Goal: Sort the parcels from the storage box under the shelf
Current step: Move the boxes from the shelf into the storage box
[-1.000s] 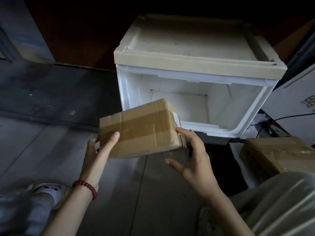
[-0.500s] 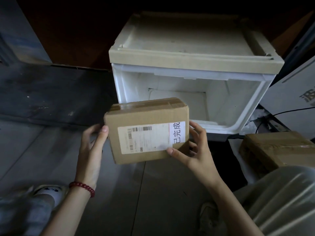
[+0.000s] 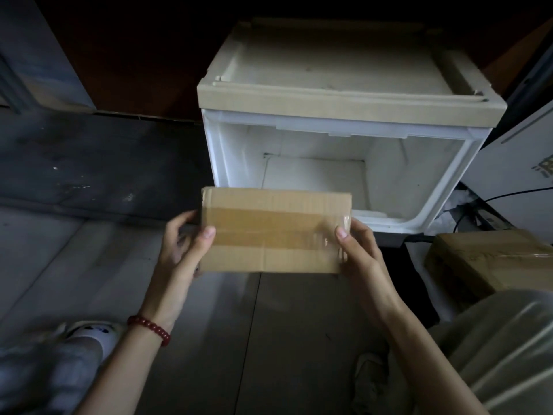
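Note:
I hold a brown cardboard parcel (image 3: pixel 273 230) level in front of me, its taped face toward the camera. My left hand (image 3: pixel 182 250) grips its left end, thumb on the front face. My right hand (image 3: pixel 357 250) grips its right end the same way. Behind the parcel stands the white storage box (image 3: pixel 443 190) with a beige top, its front open. The part of its inside that shows holds no parcel. A second brown parcel (image 3: pixel 490 262) lies on the floor to the right.
A dark shelf recess lies behind the box. A white carton (image 3: pixel 517 157) and black cables (image 3: pixel 466 211) sit at the right. My shoe (image 3: pixel 92 332) is at the lower left, my knee at the lower right. Grey floor tiles (image 3: pixel 293 339) spread below my hands.
I have turned the parcel over: the labelled face seen half a second ago is gone and a taped face now shows. Both hands now grip its ends.

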The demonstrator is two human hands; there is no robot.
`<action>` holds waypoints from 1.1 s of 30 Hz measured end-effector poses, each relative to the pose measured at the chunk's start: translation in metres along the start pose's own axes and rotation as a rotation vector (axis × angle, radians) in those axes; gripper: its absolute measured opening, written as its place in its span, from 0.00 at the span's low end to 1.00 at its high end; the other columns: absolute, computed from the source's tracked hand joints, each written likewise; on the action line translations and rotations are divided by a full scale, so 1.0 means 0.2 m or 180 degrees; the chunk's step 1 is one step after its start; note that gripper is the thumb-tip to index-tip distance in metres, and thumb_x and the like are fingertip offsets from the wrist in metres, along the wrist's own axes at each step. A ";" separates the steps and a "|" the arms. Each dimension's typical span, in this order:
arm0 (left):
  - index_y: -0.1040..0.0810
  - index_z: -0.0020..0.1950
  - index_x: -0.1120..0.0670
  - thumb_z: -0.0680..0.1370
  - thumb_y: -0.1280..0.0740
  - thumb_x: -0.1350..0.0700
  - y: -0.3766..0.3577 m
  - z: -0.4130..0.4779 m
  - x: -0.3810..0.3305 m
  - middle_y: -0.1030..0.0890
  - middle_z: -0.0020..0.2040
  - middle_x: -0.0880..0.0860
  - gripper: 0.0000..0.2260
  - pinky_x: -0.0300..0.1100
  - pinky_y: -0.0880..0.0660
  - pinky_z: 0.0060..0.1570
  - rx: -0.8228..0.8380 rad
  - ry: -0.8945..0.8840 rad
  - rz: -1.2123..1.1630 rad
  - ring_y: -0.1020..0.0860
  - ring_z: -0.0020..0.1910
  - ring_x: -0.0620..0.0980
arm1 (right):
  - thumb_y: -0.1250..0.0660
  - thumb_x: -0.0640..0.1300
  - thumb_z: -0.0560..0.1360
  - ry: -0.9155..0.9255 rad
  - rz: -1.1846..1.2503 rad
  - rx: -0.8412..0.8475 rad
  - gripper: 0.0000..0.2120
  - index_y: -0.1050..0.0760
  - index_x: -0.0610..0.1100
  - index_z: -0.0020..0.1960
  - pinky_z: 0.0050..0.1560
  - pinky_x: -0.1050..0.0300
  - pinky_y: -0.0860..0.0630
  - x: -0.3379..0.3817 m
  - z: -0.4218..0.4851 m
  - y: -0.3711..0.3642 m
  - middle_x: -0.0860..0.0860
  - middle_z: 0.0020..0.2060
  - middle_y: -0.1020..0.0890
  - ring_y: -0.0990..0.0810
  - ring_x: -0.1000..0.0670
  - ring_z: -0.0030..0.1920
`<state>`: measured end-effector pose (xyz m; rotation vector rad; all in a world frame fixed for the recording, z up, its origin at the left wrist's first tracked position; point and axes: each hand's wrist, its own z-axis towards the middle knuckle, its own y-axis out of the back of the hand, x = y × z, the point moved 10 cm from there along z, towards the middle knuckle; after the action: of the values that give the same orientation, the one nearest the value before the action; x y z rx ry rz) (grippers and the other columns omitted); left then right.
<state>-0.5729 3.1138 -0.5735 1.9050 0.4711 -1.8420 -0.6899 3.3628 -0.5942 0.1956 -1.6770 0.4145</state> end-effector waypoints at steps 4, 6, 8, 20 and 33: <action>0.28 0.61 0.39 0.61 0.32 0.33 -0.04 -0.03 -0.02 0.20 0.54 0.36 0.29 0.28 0.26 0.41 0.0148 -0.0086 0.0221 0.22 0.50 0.33 | 0.32 0.63 0.67 0.0044 -0.0385 0.0128 0.29 0.25 0.52 0.65 0.59 0.58 0.28 0.02 -0.02 -0.01 0.57 0.58 0.19 0.22 0.58 0.60; 0.27 0.62 0.40 0.60 0.32 0.31 -0.02 -0.03 0.00 0.19 0.53 0.39 0.32 0.28 0.26 0.40 0.0073 -0.0038 0.0405 0.21 0.49 0.34 | 0.34 0.65 0.69 0.0035 -0.0588 0.0118 0.24 0.22 0.56 0.61 0.53 0.66 0.28 0.02 -0.02 -0.01 0.61 0.56 0.18 0.22 0.63 0.58; 0.27 0.63 0.40 0.59 0.35 0.28 0.00 -0.04 0.02 0.21 0.53 0.39 0.35 0.30 0.28 0.39 -0.0015 -0.0005 0.0796 0.22 0.49 0.36 | 0.35 0.67 0.70 -0.0059 -0.0737 0.0033 0.20 0.20 0.58 0.56 0.51 0.67 0.28 -0.01 -0.03 0.00 0.63 0.53 0.18 0.23 0.66 0.55; 0.36 0.59 0.39 0.58 0.36 0.28 -0.14 -0.08 -0.14 0.27 0.54 0.34 0.33 0.25 0.30 0.34 -0.0082 -0.0231 0.0586 0.27 0.46 0.22 | 0.34 0.72 0.66 -0.0172 -0.0224 -0.0597 0.28 0.29 0.51 0.53 0.44 0.62 0.27 0.01 -0.04 0.13 0.58 0.42 0.22 0.24 0.63 0.41; 0.34 0.64 0.37 0.65 0.31 0.34 -0.81 -0.10 -0.82 0.26 0.55 0.28 0.30 0.26 0.26 0.44 0.0581 -0.1434 0.0070 0.27 0.55 0.28 | 0.34 0.65 0.65 0.0975 0.0328 -0.1377 0.32 0.31 0.55 0.66 0.55 0.58 0.27 0.66 -0.31 0.62 0.68 0.51 0.22 0.24 0.64 0.54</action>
<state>-0.6515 3.2705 -0.4232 1.5179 0.1343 -2.2770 -0.6968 3.5143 -0.4768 -0.2633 -1.4370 0.1402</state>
